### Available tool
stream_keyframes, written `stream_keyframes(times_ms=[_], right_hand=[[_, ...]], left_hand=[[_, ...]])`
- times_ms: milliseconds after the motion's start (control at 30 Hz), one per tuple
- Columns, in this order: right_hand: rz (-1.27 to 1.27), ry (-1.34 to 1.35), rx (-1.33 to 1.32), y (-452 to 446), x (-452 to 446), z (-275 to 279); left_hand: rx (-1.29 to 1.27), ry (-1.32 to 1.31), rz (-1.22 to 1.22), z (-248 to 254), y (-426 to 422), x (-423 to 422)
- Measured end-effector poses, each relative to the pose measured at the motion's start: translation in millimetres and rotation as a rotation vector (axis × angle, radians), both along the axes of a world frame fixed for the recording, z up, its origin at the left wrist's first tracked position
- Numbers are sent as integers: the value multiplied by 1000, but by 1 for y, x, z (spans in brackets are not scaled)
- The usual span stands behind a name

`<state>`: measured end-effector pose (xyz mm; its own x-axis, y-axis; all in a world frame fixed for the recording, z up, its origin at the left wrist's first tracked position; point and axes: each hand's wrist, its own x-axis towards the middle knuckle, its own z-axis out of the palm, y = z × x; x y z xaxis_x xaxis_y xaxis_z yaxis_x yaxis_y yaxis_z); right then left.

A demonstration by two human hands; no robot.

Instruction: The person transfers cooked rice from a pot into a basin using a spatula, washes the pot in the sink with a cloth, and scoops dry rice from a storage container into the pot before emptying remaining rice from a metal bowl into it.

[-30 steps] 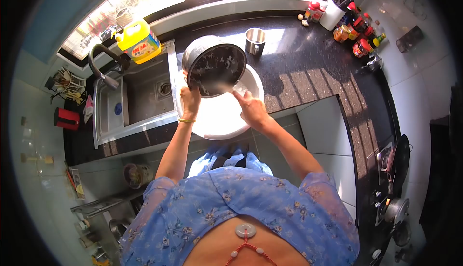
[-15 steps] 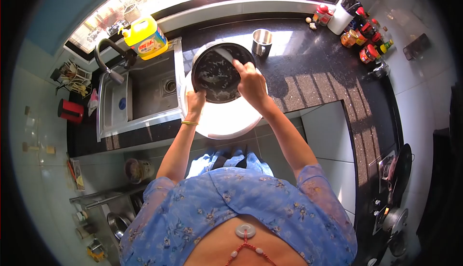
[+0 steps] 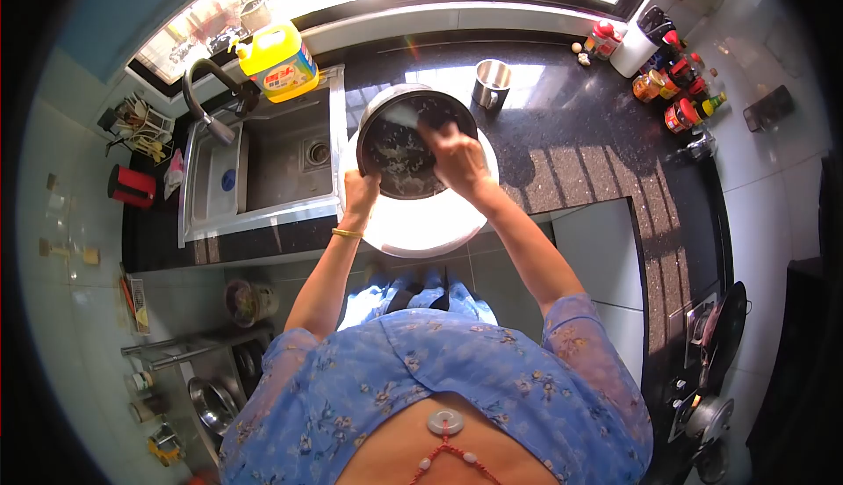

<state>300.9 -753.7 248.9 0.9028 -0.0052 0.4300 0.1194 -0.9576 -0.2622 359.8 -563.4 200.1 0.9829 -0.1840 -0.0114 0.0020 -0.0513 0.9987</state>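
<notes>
1. Left hand (image 3: 360, 195) grips the rim of the dark pot (image 3: 395, 147), fingers closed.
2. Pot tilts over the white basin (image 3: 421, 228) at the bench's (image 3: 544, 116) front edge.
3. Right hand (image 3: 461, 160) curls round a blurred pale utensil (image 3: 402, 116).

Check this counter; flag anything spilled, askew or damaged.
Only the dark pot is askew: the left hand holds it tilted over the white basin, with whitish patches inside. That looks deliberate. No spill or damage shows, though glare hides the basin's inside.
</notes>
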Motion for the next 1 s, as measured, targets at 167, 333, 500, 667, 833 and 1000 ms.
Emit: stream_keyframes(times_ms=[167,333,500,667,833,1000], right_hand=[[125,105,-48,-5,-25,-30],[-69,-7,-51,-6,-5,7],[50,167,3,-1,-23,-36],[-183,265,58,-6,3,-18],[-34,318,69,34,3,-27],[1,403,-49,28,-12,-6]], left_hand=[[45,-14,41,-3,5,8],[123,-9,39,-3,6,7],[212,78,75,-5,11,23],[144,-301,72,8,7,9],[25,-578,14,-33,7,27],[84,-698,39,-44,26,37]])
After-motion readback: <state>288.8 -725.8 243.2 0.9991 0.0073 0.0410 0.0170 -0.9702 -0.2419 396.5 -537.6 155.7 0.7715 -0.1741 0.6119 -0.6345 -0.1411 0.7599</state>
